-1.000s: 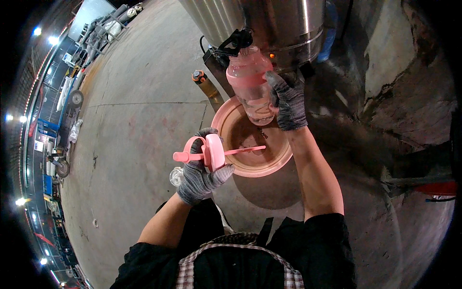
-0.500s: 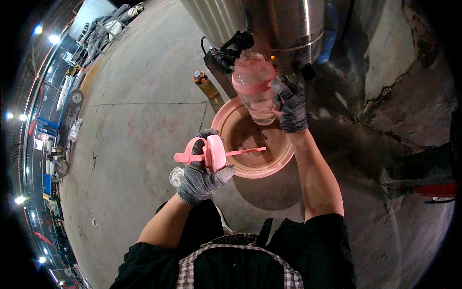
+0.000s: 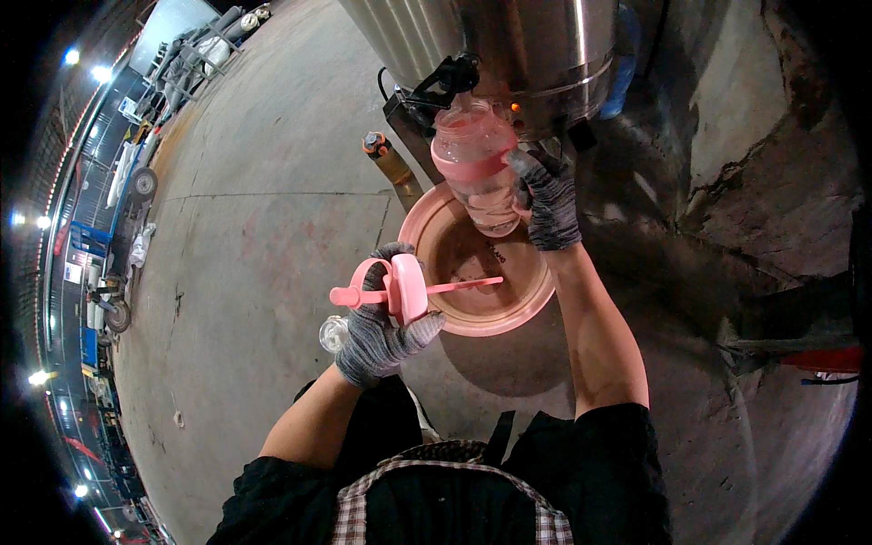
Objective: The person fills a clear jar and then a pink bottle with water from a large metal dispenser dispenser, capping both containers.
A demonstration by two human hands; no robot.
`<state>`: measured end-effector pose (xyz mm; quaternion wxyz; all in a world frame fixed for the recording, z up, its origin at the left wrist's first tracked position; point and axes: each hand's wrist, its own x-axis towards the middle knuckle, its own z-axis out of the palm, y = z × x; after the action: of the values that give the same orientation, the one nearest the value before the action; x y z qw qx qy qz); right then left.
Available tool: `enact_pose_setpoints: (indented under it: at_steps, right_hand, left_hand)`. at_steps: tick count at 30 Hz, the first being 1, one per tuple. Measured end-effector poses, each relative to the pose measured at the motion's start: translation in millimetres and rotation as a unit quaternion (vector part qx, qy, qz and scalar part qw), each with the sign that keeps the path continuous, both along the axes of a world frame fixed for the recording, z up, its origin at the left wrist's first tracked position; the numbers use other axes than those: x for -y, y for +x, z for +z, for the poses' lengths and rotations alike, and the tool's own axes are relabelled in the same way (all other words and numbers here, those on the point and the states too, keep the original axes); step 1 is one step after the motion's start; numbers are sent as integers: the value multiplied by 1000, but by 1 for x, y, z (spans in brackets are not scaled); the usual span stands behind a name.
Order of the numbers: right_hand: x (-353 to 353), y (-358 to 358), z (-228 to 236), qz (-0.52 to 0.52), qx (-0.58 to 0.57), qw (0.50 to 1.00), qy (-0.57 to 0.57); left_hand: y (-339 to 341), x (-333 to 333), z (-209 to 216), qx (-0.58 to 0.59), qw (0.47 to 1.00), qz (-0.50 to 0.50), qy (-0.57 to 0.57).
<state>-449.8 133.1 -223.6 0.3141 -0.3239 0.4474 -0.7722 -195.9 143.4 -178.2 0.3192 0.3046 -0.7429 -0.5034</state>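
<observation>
My right hand [image 3: 548, 202], in a grey knit glove, grips a clear pink-banded water bottle [image 3: 474, 168] by its side. The bottle is tilted, its open mouth just under the black tap [image 3: 445, 82] of a steel water dispenser [image 3: 536, 54]. Water shows inside it, and a stream seems to run in from the tap. In my gloved left hand [image 3: 383, 343] is the bottle's pink lid [image 3: 411, 289], with its carry loop and a long pink straw pointing right. The straw's tip hangs over a round pink basin [image 3: 481, 327] below the bottle.
An amber bottle with an orange-and-black cap [image 3: 389, 162] stands left of the basin. A small clear container [image 3: 334, 334] sits beside my left wrist. A cracked wall [image 3: 736, 100] rises at the right; wheeled carts [image 3: 136, 191] line the far left.
My right hand has shifted the bottle slightly left under the tap. My left hand and the lid have stayed nearly still.
</observation>
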Motion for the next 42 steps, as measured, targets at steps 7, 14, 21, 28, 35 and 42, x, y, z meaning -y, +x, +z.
enact_pose_setpoints:
  at_steps: [7, 14, 21, 28, 35, 42]
  right_hand:
    - [-2, -2, 8, 20, 46, 998, 30]
    - [-3, 0, 14, 19, 41, 999, -4]
    - [2, -4, 1, -11, -45, 999, 9]
    - [-2, -2, 9, 17, 14, 1000, 17]
    - [2, -5, 3, 2, 6, 1000, -14]
    - [0, -3, 7, 7, 34, 999, -10]
  left_hand:
    - [-3, -2, 4, -7, 998, 13, 59]
    - [-3, 1, 0, 1, 1000, 9, 19]
    - [-4, 4, -1, 10, 1000, 5, 3]
    - [-5, 2, 3, 4, 999, 4, 32]
    - [-5, 4, -3, 10, 1000, 0, 7]
    - [-7, 3, -1, 2, 1000, 4, 10]
